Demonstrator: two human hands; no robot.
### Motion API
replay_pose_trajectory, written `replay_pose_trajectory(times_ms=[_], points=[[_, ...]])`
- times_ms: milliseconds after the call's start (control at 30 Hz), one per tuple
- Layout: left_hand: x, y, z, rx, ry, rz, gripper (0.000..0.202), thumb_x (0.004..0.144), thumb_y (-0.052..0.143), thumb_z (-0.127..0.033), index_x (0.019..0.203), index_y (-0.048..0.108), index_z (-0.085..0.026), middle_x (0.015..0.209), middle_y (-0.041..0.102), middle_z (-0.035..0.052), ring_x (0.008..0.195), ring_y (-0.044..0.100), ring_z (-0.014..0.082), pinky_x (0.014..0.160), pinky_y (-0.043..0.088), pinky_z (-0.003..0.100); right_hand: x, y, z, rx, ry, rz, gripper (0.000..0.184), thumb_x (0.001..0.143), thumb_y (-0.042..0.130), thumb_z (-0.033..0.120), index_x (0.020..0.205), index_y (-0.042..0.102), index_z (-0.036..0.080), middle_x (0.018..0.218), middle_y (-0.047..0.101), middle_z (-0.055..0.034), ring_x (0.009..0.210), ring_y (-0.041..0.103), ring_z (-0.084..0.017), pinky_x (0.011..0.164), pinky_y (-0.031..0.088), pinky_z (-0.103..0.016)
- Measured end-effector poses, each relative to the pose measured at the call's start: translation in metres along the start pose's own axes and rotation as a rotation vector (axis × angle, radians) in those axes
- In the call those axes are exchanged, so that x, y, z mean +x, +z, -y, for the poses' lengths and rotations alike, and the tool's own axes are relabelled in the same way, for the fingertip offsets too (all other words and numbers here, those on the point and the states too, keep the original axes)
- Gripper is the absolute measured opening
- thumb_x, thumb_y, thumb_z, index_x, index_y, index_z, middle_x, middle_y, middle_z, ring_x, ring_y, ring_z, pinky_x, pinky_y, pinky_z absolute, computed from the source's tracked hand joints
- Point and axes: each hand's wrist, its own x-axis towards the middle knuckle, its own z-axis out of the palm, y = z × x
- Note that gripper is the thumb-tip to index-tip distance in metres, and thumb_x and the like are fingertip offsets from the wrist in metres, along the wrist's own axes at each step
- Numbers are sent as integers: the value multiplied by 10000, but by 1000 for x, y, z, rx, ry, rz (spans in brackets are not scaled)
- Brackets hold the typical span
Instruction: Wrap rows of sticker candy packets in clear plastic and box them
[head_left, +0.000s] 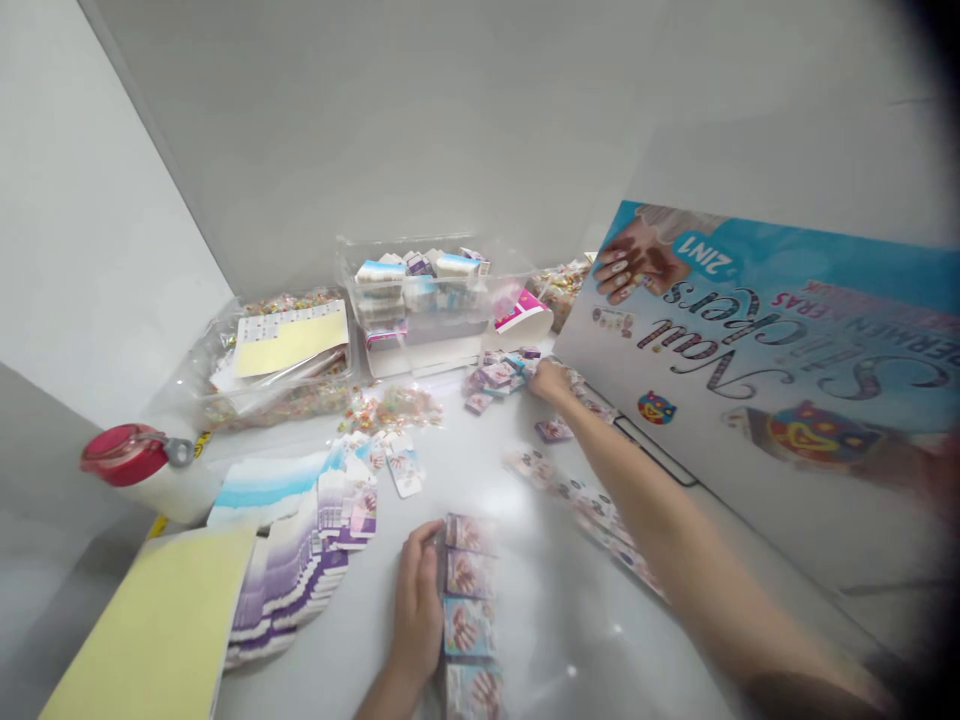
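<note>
My left hand (421, 585) lies along the left side of a row of small printed boxes (471, 628), touching their edge with its fingers stretched out and close together. The boxes are purple and blue with nail pictures. At the far end of my outstretched right arm, my right hand (551, 382) is closed at the edge of a heap of similar small boxes (499, 376). What its fingers hold, if anything, is hidden. One loose small box (553, 430) lies just below that hand. A strip of printed nail stickers (577, 500) runs beside my right forearm.
At left are fanned cards (300, 560), a yellow sheet (150, 620) and a red-lidded bottle (142, 460). Behind stand a clear bin (427, 300) of small boxes and a bag of colourful bits (300, 400). A large "Nail Stickers" display board (750, 330) leans at right.
</note>
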Motion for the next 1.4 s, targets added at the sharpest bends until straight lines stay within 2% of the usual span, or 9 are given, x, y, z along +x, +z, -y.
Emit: replay_pose_trajectory(times_ms=[133,267,500,667,767,933,1067,1133,1400], points=[[-1,-4,-9,40,99,123,404,898,437,-380,1258,474,-201,1307,516,99,1238,445,232,1064,314,414,-39,-17,4,81,-80,-120,444,844,498,205,1255,424,52,1237,529,-228,1156,481,-315,923,366,-377],[0,-9,-18,85,115,251,452,878,496,-368,1301,463,-209,1350,501,99,1271,432,229,1091,291,400,-115,-35,-7,205,-261,-100,427,805,538,231,1213,441,153,1198,574,-108,1059,537,-226,845,403,-254],[20,-12,-41,253,236,438,372,887,447,-373,1227,556,-269,1254,605,40,1151,553,213,1007,398,370,-281,-61,-66,569,-552,566,405,682,623,191,1081,607,256,999,654,-15,858,586,-213,727,439,-266],[48,6,-59,321,333,542,352,815,559,-386,1141,621,-270,1120,679,23,1008,624,224,911,458,339,-335,-69,-73,596,-530,787,405,595,618,80,945,656,280,907,666,5,800,585,-193,675,427,-242],[53,18,-73,360,386,496,327,794,590,-399,1078,648,-248,1114,672,40,1038,596,244,958,413,361,-348,-57,-62,540,-513,743,372,578,581,62,889,645,255,867,660,2,770,579,-189,671,416,-243],[-18,18,-82,388,404,256,355,882,446,-379,1175,565,-218,1178,576,104,1150,473,279,1023,317,456,-373,-15,-39,532,-547,576,456,604,513,58,1006,599,255,952,649,-25,807,591,-205,710,425,-270],[-113,8,-45,276,237,-98,435,685,695,-399,1077,580,-249,1083,557,133,1087,486,341,944,396,487,-389,10,-17,761,-584,526,508,674,510,81,1147,551,262,1102,615,-48,944,591,-219,797,450,-294],[-143,4,-21,255,137,-136,502,635,729,-374,1079,549,-224,1083,542,147,1046,513,346,903,428,498,-392,20,-6,842,-563,521,500,681,530,92,1157,541,246,1095,618,-52,967,588,-225,820,458,-312],[-146,-20,-2,364,-58,-152,434,774,516,-287,1191,439,-195,1062,583,128,942,601,272,812,481,401,-392,51,25,916,-610,456,491,673,527,56,1131,536,233,1075,620,-47,994,581,-219,858,456,-326]])
